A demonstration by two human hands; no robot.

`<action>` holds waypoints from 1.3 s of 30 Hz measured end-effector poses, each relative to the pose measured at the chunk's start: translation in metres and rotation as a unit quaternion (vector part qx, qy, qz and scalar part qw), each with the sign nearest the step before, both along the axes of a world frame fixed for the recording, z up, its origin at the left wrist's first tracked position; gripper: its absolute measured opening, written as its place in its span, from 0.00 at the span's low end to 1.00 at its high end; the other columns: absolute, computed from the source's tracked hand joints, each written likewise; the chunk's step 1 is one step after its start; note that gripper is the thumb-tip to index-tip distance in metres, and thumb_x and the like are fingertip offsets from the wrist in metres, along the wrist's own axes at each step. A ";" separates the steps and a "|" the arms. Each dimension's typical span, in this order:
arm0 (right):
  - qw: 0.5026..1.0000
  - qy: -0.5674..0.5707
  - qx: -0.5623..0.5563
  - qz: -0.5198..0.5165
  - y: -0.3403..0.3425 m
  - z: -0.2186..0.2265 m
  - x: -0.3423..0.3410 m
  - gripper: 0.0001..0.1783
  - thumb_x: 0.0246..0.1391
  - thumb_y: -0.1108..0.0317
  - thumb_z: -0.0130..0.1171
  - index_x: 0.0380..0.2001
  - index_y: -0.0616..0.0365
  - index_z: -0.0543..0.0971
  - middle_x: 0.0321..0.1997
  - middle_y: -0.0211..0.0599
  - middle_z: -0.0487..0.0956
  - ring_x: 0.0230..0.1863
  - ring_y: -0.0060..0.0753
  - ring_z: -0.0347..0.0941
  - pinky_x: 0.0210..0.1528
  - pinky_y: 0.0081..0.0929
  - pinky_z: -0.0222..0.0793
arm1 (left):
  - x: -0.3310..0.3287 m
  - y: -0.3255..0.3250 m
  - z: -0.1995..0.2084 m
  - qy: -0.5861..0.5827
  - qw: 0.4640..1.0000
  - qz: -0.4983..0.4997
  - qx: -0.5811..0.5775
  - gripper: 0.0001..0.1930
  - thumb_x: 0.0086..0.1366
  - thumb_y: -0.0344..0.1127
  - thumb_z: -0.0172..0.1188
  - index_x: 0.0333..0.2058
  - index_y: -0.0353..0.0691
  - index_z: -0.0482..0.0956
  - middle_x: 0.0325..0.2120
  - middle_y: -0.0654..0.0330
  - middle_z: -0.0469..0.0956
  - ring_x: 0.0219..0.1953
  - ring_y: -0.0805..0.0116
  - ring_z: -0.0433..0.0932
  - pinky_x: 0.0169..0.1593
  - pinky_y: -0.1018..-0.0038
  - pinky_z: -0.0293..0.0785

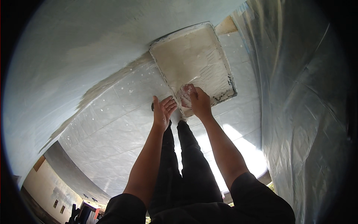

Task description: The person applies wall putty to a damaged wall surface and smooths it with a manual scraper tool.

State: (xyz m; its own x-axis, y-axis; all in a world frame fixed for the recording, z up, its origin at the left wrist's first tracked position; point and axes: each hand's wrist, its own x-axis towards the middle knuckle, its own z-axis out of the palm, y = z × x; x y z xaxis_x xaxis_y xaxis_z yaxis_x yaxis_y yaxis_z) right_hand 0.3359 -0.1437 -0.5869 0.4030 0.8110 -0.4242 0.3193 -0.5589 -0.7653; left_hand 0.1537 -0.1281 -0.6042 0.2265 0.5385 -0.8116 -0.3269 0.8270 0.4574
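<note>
A paint tray (pixel 156 59) with cream-coloured paint and a ribbed slope lies on the floor in front of me. My right hand (pixel 201 102) is closed on a flat, reddish piece smeared with white paint (pixel 185 94), whose exact kind I cannot make out. That piece is over the tray's near left corner. Just left of it, my left hand (pixel 163 112) is open, palm turned toward the tray, fingers stretched out and holding nothing. A small dark thing (pixel 152 106) shows beside the left thumb, partly hidden.
Pale sheeting (pixel 115 108) with white drips covers the floor. A grey-blue wall (pixel 74 56) with a wet-looking lower edge runs along the left. Clear plastic sheeting (pixel 294 100) hangs on the right. My black-clad legs (pixel 194 160) stand just behind the tray.
</note>
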 end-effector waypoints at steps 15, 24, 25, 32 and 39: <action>0.929 0.335 -0.107 -0.114 -0.002 0.009 0.047 0.11 0.64 0.66 0.53 0.38 0.61 0.81 0.32 0.29 0.78 0.29 0.21 0.71 0.33 0.25 0.66 | 0.001 -0.002 0.002 0.013 1.000 -0.008 0.004 0.56 0.67 0.80 0.32 0.66 0.24 0.61 0.61 0.40 0.71 0.64 0.50 0.70 0.71 0.59 0.60; 0.797 0.575 -0.005 -0.185 -0.031 0.091 0.061 0.20 0.65 0.74 0.56 0.59 0.58 0.73 0.49 0.37 0.82 0.46 0.33 0.81 0.48 0.33 0.80 | -0.014 -0.029 0.087 0.103 0.993 0.009 0.056 0.48 0.73 0.72 0.32 0.66 0.27 0.63 0.61 0.43 0.72 0.66 0.54 0.69 0.71 0.61 0.59; 0.800 0.574 0.008 -0.177 -0.033 0.110 0.058 0.20 0.65 0.74 0.56 0.59 0.58 0.73 0.49 0.37 0.82 0.46 0.33 0.81 0.48 0.33 0.80 | -0.018 -0.034 0.104 0.098 0.993 0.011 0.071 0.48 0.73 0.72 0.32 0.66 0.27 0.63 0.61 0.43 0.72 0.66 0.54 0.69 0.71 0.61 0.59; 0.737 0.640 0.116 -0.186 -0.039 0.227 0.046 0.19 0.66 0.70 0.55 0.59 0.55 0.72 0.53 0.40 0.79 0.51 0.38 0.80 0.56 0.40 0.80 | -0.029 -0.021 0.226 0.092 0.968 -0.017 0.233 0.46 0.74 0.70 0.31 0.67 0.27 0.62 0.63 0.41 0.70 0.68 0.51 0.67 0.72 0.59 0.56; 0.711 0.647 0.211 -0.177 -0.005 0.352 0.018 0.20 0.71 0.53 0.50 0.56 0.55 0.74 0.54 0.40 0.80 0.53 0.40 0.79 0.57 0.41 0.79 | -0.020 0.027 0.349 0.087 0.849 -0.026 0.520 0.49 0.71 0.73 0.36 0.69 0.29 0.60 0.68 0.42 0.64 0.73 0.51 0.59 0.75 0.58 0.49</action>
